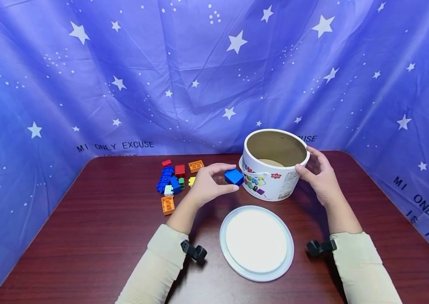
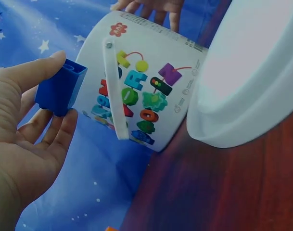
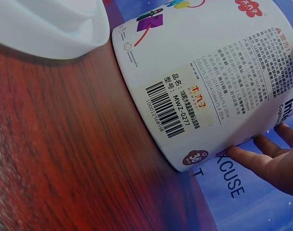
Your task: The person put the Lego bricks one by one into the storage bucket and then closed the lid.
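My left hand [image 1: 208,183] pinches a blue toy building block [image 1: 234,177] between thumb and fingers, beside the bucket's left wall. The left wrist view shows this block [image 2: 59,89] from its side, with the fingertips under it. A white round bucket [image 1: 265,185] with printed letters and shapes stands upright without a lid, its visible inner floor bare. My right hand [image 1: 322,177] holds the bucket's right side, thumb at the near rim and fingers round the far side. In the right wrist view, those fingers [image 3: 254,161] lie against the printed wall.
A white round lid [image 1: 256,240] lies on the dark red table [image 1: 96,236] in front of the bucket. Left of my left hand are several loose blocks, among them an orange block [image 1: 167,205], a red block [image 1: 180,170] and a blue wheeled base [image 1: 164,179]. A starry curtain [image 1: 184,55] hangs behind.
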Demonstrator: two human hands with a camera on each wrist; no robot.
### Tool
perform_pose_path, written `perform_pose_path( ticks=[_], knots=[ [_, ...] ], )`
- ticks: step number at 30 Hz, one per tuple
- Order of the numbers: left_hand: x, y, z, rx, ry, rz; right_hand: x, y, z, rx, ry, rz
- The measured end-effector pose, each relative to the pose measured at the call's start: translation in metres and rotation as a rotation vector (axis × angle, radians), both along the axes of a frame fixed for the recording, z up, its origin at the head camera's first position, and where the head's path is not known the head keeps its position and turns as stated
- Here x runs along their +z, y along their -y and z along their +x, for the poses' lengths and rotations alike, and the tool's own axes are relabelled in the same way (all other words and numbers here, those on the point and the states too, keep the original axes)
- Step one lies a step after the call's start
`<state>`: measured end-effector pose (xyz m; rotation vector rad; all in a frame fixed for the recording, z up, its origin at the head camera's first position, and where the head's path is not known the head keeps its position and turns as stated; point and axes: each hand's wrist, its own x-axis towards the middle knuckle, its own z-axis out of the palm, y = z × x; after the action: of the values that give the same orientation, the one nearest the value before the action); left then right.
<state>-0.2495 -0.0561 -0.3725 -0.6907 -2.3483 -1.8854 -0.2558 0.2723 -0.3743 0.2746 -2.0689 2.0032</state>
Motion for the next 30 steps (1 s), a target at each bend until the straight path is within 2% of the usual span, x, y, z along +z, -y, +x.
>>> perform_pose_path(
  ticks=[6, 15, 22, 30],
  knots=[
    [0.012, -0.005, -0.001, 0.013, -0.018, 0.007, 0.000, 0.000, 0.000, 0.000, 0.001, 0.002],
    [0.029, -0.013, -0.006, -0.035, -0.037, 0.033, -0.002, -0.001, 0.000, 0.004, -0.007, -0.006],
    [0.041, -0.021, -0.010, -0.009, -0.057, 0.018, -0.001, -0.001, 0.000, 0.005, -0.012, -0.005],
    [0.055, -0.028, -0.020, -0.014, -0.066, -0.001, -0.001, -0.001, 0.000, 0.006, -0.012, -0.007]
  ],
)
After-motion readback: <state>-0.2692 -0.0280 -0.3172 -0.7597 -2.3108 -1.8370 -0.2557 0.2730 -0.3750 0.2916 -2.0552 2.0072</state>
